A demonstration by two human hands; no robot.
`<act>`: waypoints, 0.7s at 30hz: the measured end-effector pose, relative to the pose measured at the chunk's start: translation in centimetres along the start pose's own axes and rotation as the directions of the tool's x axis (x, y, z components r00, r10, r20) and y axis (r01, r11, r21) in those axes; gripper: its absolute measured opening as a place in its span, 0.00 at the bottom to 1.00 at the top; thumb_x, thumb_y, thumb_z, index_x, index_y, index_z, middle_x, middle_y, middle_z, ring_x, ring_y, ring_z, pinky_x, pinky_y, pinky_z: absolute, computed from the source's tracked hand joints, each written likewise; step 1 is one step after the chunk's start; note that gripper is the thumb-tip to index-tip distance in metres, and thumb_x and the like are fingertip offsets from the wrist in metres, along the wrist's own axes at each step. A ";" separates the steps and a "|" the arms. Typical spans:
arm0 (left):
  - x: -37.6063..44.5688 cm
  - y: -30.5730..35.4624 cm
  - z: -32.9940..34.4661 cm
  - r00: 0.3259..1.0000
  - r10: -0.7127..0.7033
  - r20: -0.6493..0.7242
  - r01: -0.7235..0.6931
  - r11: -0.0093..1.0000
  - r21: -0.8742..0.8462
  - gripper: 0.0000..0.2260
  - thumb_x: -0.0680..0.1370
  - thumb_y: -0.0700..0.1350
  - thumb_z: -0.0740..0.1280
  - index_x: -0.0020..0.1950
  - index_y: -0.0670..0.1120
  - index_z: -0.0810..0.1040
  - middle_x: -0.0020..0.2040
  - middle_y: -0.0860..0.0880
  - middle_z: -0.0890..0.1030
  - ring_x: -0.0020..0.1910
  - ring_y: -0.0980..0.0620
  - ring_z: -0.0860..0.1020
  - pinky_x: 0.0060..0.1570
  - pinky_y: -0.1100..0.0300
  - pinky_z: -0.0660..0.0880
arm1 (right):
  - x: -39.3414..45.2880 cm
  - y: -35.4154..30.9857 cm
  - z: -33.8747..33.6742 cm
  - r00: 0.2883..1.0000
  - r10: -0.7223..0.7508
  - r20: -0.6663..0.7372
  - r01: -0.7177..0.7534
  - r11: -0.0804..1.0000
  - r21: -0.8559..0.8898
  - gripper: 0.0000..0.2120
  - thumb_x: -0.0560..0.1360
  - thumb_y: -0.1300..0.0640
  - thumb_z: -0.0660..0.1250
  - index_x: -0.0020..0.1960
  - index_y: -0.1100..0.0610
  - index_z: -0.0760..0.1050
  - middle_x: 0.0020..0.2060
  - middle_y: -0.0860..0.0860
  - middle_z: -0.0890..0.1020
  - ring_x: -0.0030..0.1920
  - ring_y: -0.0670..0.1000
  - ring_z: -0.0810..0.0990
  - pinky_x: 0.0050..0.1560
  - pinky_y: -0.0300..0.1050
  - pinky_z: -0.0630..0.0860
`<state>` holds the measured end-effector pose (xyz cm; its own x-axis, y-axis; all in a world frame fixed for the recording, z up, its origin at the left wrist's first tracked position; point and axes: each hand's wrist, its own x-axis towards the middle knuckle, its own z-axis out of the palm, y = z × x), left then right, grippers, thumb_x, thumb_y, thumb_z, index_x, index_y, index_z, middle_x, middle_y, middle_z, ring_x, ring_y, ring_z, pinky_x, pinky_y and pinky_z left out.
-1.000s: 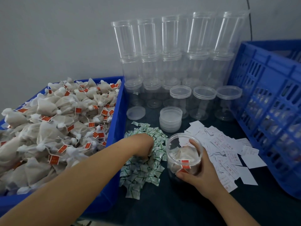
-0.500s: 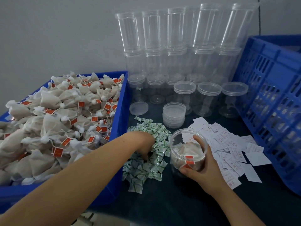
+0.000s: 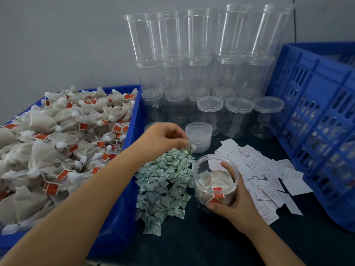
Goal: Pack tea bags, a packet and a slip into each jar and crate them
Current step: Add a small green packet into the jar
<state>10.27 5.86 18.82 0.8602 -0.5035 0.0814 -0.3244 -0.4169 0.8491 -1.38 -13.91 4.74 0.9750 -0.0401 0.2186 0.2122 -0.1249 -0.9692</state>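
A blue bin [image 3: 132,150] at the left is heaped with tea bags [image 3: 57,143] bearing red tags. Just right of it the left hand [image 3: 163,137] hovers above the pile of green-and-white packets [image 3: 165,187] on the dark worktop [image 3: 211,242], its fingertips pinching what looks like one packet [image 3: 191,147], though it is blurred. Behind stands a short stack of lids [image 3: 198,136], and further back rows of empty clear jars [image 3: 209,60]. The right hand [image 3: 233,200] curls round the open jar [image 3: 216,181], which stands on the worktop with tea bags inside. Right of the jar white slips [image 3: 269,175] lie scattered, and a blue crate [image 3: 315,120] stands at the far right
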 end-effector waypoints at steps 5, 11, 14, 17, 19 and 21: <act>-1.9 3.3 3.0 0.998 0.066 0.000 -0.065 0.984 -0.168 0.05 0.68 0.44 0.75 0.39 0.47 0.80 0.34 0.53 0.84 0.33 0.62 0.80 0.36 0.73 0.74 | 0.3 0.3 0.1 1.000 -0.002 -0.017 0.002 1.000 0.006 0.47 0.55 0.45 0.81 0.69 0.34 0.63 0.60 0.29 0.75 0.64 0.39 0.75 0.59 0.31 0.73; -2.4 2.5 5.5 0.998 -0.005 0.055 -0.003 0.990 0.141 0.08 0.70 0.48 0.75 0.34 0.52 0.78 0.28 0.61 0.75 0.30 0.66 0.72 0.31 0.75 0.65 | 0.4 0.8 0.2 0.999 -0.029 -0.026 0.029 0.999 0.018 0.47 0.58 0.49 0.82 0.71 0.37 0.64 0.65 0.40 0.75 0.68 0.50 0.75 0.67 0.52 0.74; -2.1 1.8 6.0 0.999 0.009 0.031 -0.017 0.964 0.265 0.09 0.69 0.51 0.75 0.33 0.57 0.76 0.43 0.58 0.72 0.48 0.60 0.70 0.45 0.69 0.64 | 0.5 1.1 0.1 0.999 -0.025 -0.026 0.025 0.999 0.024 0.46 0.57 0.48 0.83 0.70 0.33 0.65 0.63 0.40 0.76 0.66 0.51 0.77 0.64 0.50 0.76; -1.9 1.3 6.1 1.000 0.018 0.022 -0.024 0.942 0.336 0.08 0.70 0.52 0.75 0.33 0.56 0.77 0.44 0.57 0.68 0.50 0.57 0.65 0.47 0.71 0.60 | 0.5 1.2 0.1 0.999 -0.018 -0.027 0.019 0.999 0.041 0.45 0.57 0.48 0.83 0.68 0.31 0.66 0.62 0.41 0.77 0.65 0.52 0.78 0.60 0.45 0.77; -1.7 0.9 6.2 0.999 0.033 0.033 -0.043 0.927 0.374 0.07 0.70 0.53 0.74 0.35 0.55 0.79 0.45 0.57 0.68 0.49 0.58 0.63 0.47 0.76 0.60 | 0.6 1.3 0.1 0.999 -0.020 -0.026 0.021 0.998 0.054 0.44 0.58 0.50 0.83 0.68 0.30 0.66 0.61 0.42 0.78 0.64 0.52 0.79 0.58 0.43 0.77; -1.5 0.6 6.1 0.998 0.053 0.032 -0.061 0.915 0.398 0.06 0.70 0.55 0.74 0.37 0.54 0.81 0.45 0.58 0.68 0.49 0.58 0.63 0.48 0.78 0.59 | 0.6 1.3 0.2 0.999 -0.023 -0.024 0.024 0.997 0.068 0.44 0.58 0.52 0.82 0.68 0.31 0.66 0.61 0.42 0.79 0.64 0.52 0.78 0.58 0.43 0.77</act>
<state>6.38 1.69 16.05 0.8287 -0.5489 0.1090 -0.5062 -0.6523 0.5641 -0.53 -13.95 3.55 0.9680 -0.0606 0.2434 0.2400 -0.0583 -0.9690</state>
